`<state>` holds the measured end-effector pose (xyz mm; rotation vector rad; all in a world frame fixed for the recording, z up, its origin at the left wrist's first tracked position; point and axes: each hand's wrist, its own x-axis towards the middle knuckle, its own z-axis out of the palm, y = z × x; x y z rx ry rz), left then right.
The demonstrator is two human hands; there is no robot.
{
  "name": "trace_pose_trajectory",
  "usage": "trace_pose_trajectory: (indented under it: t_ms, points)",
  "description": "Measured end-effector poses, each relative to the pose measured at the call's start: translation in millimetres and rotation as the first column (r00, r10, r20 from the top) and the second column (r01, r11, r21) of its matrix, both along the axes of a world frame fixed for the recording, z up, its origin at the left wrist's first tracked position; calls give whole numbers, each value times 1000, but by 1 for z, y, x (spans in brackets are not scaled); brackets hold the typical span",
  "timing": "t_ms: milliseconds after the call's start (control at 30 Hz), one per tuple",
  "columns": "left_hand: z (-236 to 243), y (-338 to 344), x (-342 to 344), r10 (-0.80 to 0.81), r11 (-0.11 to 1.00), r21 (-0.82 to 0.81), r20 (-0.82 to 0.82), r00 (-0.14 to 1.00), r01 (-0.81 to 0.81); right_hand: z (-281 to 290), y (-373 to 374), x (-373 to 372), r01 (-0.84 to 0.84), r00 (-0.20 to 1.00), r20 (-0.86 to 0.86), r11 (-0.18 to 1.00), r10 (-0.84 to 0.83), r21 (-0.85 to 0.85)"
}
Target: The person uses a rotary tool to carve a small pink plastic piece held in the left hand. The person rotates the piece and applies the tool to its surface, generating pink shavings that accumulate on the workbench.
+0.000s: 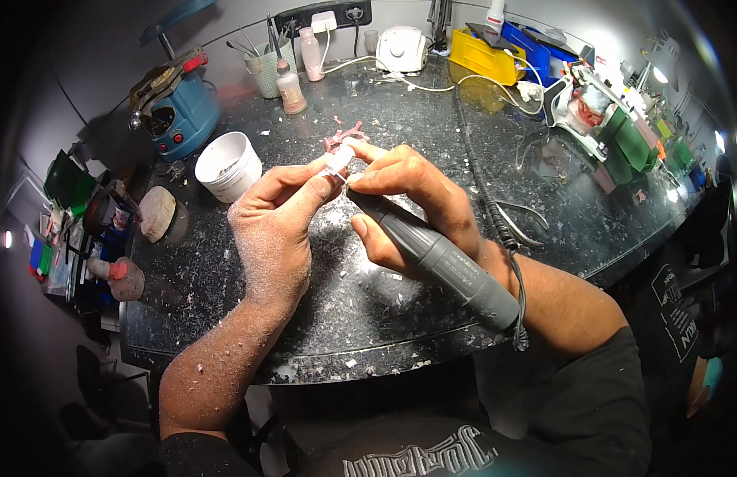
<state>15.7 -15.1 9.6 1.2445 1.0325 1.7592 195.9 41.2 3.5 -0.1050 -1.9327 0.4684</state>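
Note:
My right hand (pixel 422 191) is wrapped round a dark grey rotary handpiece (pixel 452 270), whose coiled black cord (pixel 495 215) hangs beside my wrist. The front of the handpiece points up and left to a small white piece (pixel 339 160). Fingers and thumb of my left hand (pixel 274 219) pinch this piece; its exact kind is too small to tell. The fingertips of both hands come close together around it, hiding part of it and of the handpiece's tip. White dust covers my left hand and forearm. Just beyond the fingers, a branching pink piece (pixel 344 137) lies on the dark worktop (pixel 321 342).
Left of my hands stands a white tub (pixel 235 171), with a pale stone-like block (pixel 157 213) and a blue machine (pixel 185 119) nearby. Bottles (pixel 290 91) and a tool cup (pixel 266 71) stand behind. Metal pliers (pixel 521 222) lie right; yellow (pixel 483 57) and blue bins sit far right.

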Motion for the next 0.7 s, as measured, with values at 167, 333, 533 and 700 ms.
trace_pose_trajectory:
  t_ms: [167,333,533,700]
  points:
    - [2,0,2,-11,1000,-2,43,999,11,-4,1,-1,28,999,-38,999,-29,-16]
    - [1,0,2,-5,1000,-1,38,999,5,-3,-2,-1,37,999,-24,999,-38,-39]
    - [0,0,1,9,1000,-5,18,1000,-8,0,-2,0,35,999,-11,999,-35,-10]
    - [1,0,3,24,1000,14,16,1000,-24,-3,-4,-1,26,999,-23,997,-28,-74]
